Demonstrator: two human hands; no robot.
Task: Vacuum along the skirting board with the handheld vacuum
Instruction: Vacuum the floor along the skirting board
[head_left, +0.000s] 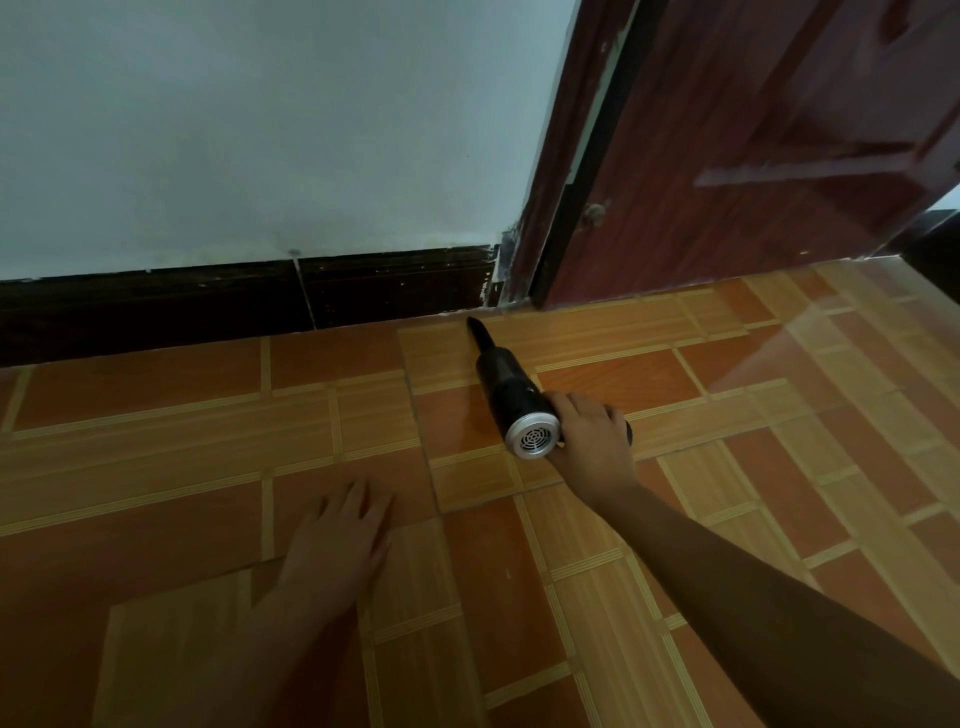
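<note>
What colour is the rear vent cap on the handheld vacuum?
Silver, on the rear vent cap of the black handheld vacuum; head view shows it.

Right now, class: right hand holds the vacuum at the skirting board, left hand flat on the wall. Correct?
No. The head view shows the left hand flat on the floor, not the wall. The right hand does hold the vacuum at the skirting board.

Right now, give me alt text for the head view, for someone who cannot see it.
The right hand grips a black handheld vacuum, its nozzle tip close to the foot of the dark skirting board beside the door frame. The left hand rests flat on the tiled floor.
</note>
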